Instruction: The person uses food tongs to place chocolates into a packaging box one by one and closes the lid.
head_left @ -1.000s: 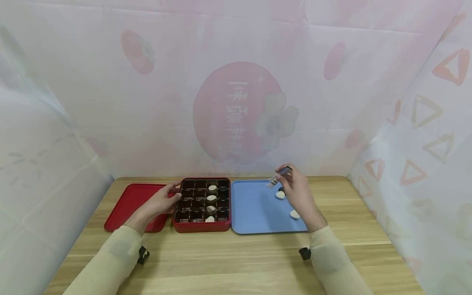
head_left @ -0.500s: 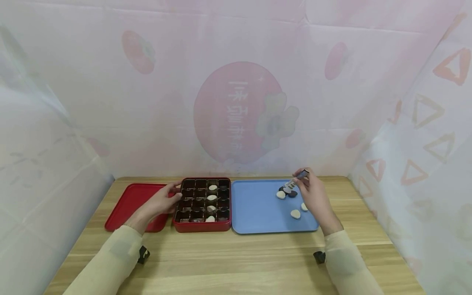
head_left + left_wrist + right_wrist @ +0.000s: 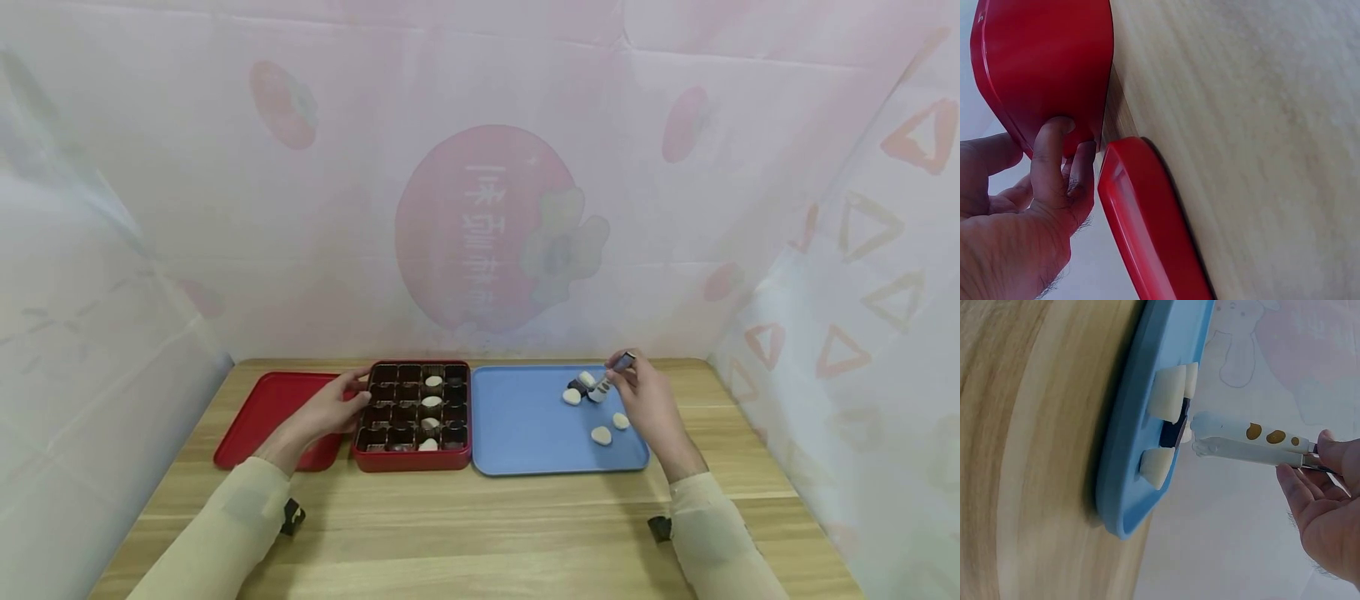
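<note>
In my right hand (image 3: 647, 400) is a pair of small tongs (image 3: 1254, 440), pinched at the metal end, with white paw-shaped tips and brown spots. Their tips point down at a cluster on the blue tray (image 3: 517, 433): white chocolate-like pieces (image 3: 572, 397) around dark ones (image 3: 1174, 428). In the right wrist view the tips stand close to these pieces with nothing gripped between them. My left hand (image 3: 326, 412) rests its fingers and thumb against the left wall of a red box (image 3: 412, 461). White pieces (image 3: 431, 402) fill one column of its dark divided insert; dark pieces sit beside them.
A red lid (image 3: 277, 417) lies left of the box, partly under my left arm. Two more white pieces (image 3: 602, 436) lie toward the tray's front right. Box and tray stand nearly side by side on the wooden table (image 3: 465, 533), before a printed cloth backdrop.
My right hand has moved right and slightly down with the tongs, lowering their tips to the cluster. A white piece shows at the back of the cluster now. My left hand has stayed put.
</note>
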Demonstrator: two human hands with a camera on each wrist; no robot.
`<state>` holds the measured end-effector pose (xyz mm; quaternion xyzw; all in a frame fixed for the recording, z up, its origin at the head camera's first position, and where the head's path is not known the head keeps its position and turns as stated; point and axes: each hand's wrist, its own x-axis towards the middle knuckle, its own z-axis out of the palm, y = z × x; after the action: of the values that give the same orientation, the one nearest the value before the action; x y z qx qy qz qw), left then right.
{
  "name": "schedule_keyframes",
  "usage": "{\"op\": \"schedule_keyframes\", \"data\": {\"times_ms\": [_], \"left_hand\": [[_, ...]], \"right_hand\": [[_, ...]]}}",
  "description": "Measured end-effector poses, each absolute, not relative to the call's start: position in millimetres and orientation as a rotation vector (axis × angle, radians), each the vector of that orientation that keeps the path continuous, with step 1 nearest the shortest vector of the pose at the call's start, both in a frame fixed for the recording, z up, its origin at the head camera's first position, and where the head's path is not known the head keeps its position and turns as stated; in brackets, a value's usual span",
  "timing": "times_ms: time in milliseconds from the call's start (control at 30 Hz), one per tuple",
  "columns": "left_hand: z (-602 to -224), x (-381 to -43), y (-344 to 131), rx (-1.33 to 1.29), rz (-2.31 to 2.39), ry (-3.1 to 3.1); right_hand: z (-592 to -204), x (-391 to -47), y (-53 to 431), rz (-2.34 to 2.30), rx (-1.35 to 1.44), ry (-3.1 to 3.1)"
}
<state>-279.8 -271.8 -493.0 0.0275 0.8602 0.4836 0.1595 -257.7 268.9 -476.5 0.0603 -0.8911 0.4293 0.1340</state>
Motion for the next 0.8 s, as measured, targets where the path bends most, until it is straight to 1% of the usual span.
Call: {"op": "schedule_keyframes", "data": {"times_ms": [567,800], "left_hand": [[-492.3,-278.9,-271.1,0.077,1.367,2.461],[-492.4,-279.0,-271.0,0.081,1.363,2.467]], "right_hand": [[-492.2,-268.8,268.6,1.136,0.175,-2.632],[-489.5,-266.6,268.2,1.125,0.211,-2.626]]}}
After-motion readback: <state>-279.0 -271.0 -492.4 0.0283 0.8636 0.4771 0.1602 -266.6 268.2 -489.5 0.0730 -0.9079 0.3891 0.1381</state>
